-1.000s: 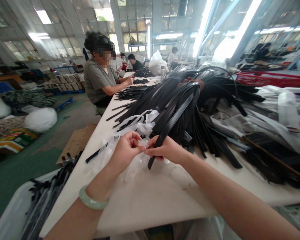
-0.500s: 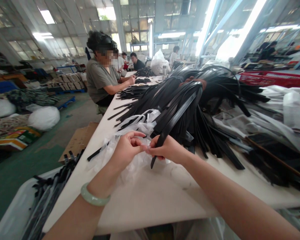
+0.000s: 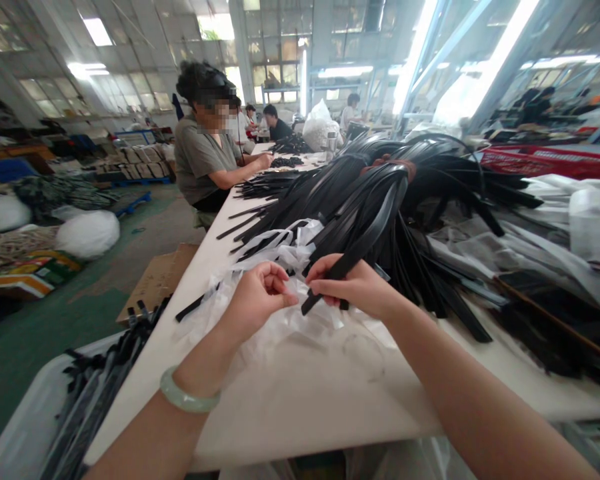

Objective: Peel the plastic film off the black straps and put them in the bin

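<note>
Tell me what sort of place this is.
Most likely a factory floor for hand assembly or packing. A long white worktable carries a big heap of black straps, another person works further along it, and the hall has a high roof with strip lights.

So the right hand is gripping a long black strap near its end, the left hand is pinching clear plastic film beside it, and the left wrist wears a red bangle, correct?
Not quite: the head view shows a pale green bangle on the left wrist, not a red one. The rest holds: the right hand grips the long black strap near its end, and the left hand pinches the clear plastic film beside it.
</note>
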Motion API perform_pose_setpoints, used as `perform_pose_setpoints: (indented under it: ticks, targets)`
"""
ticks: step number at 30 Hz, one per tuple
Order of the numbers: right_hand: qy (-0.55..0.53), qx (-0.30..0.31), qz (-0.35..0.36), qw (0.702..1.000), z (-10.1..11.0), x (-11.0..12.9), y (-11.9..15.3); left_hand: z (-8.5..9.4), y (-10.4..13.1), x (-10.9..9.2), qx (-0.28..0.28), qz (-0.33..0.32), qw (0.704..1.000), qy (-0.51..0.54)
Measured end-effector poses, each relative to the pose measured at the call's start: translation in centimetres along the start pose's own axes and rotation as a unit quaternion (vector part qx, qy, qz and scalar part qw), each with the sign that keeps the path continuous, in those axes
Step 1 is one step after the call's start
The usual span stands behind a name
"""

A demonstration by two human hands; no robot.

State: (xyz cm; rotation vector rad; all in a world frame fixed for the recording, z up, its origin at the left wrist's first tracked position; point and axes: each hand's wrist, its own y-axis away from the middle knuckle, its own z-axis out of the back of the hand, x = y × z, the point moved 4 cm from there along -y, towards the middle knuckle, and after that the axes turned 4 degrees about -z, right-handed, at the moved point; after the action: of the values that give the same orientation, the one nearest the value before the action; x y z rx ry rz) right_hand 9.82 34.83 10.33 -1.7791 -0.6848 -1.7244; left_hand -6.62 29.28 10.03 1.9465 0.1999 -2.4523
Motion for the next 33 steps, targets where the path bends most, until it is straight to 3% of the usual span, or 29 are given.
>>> perform_pose_setpoints:
  ticks: [5,14,22,33]
  targets:
    - [-0.137,-0.035,0.095,0.985,1.7,1.0,0.2,-0.4,0.1,-0.2,0.021,0.021,0.999,0.014]
    - [-0.078,-0.204,0.101,0.971,1.2,0.6,0.5,-0.3,0.3,-0.8,0.015,0.021,1.000,0.003]
    - [-0.035,-0.243,0.113,0.963,0.9,1.6,0.8,-0.5,0.1,-0.4,0.040,0.019,0.999,0.000]
    - [-0.035,-0.210,0.085,0.973,0.4,1.0,0.4,-1.0,0.4,-0.4,0.064,0.032,0.997,0.007]
